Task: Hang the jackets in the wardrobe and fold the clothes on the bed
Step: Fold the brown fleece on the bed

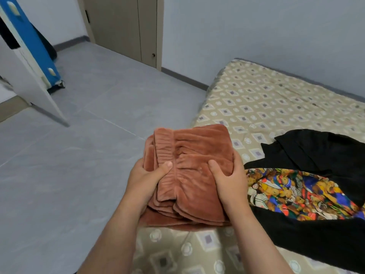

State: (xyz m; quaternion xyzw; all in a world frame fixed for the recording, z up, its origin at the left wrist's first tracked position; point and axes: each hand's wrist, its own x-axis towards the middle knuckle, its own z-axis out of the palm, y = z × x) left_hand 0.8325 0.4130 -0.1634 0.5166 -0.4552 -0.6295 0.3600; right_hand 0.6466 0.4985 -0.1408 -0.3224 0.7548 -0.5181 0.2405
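A folded rust-brown fleece garment (pixel 194 153) with a ribbed waistband is held over the near left edge of the bed (pixel 266 99). My left hand (pixel 147 177) grips its left side, thumb on top. My right hand (pixel 230 179) grips its right side, thumb on top as well. To the right on the bed lies a black garment (pixel 316 153) with a colourful teddy-bear print lining (pixel 292 192), spread out and unfolded. The white wardrobe door (pixel 27 72) stands open at the far left.
Grey tiled floor (pixel 83 155) stretches left of the bed. A blue suitcase (pixel 33 42) stands behind the wardrobe door. A beige room door (pixel 122 28) is at the back. The bed runs along the wall on the right.
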